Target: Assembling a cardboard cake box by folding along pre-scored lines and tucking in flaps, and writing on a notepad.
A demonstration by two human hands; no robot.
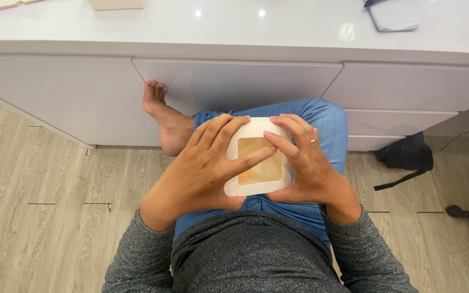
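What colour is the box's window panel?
Translucent amber-yellow panel in a white box; head view.

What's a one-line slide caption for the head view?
Seated person's left hand and right hand grip a white box with amber window over the lap.

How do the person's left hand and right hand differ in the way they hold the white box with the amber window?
The left hand lays its index finger across the amber window of the white box; the right hand touches only the window's upper right corner. The right hand wears a ring; the left shows none. The left hand wraps the box's left side, the right hand its right side. Both grip the box above the lap.
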